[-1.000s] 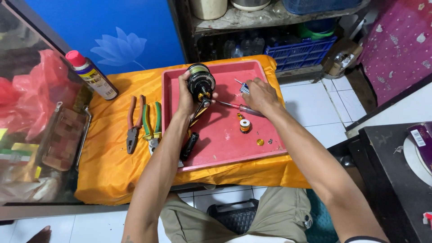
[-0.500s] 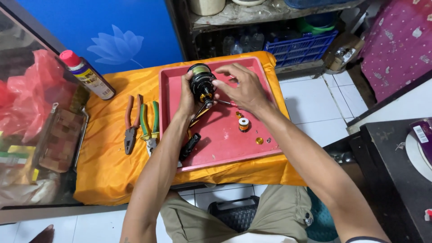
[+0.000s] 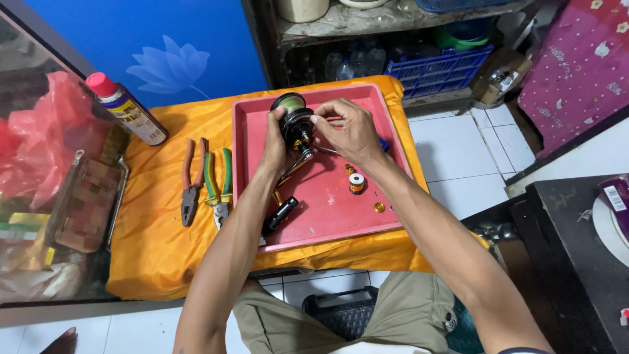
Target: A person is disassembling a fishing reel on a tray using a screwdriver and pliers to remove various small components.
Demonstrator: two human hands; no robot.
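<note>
Disassembly work is going on at upper centre: left hand (image 3: 275,141) is clamping a fishing reel (image 3: 295,121) over the red tray (image 3: 327,203), right hand (image 3: 350,131) is pinching a part at its side. Next move seemingly needs fine finger control.

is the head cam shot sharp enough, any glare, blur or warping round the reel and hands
Head view: even indoor light, only soft shadows under the arms on the red tray; the fishing reel, left hand and right hand look sharp, no motion blur; faint sheen on the spray can, no hard glare; wide-angle bending shows at the frame edges.
</note>
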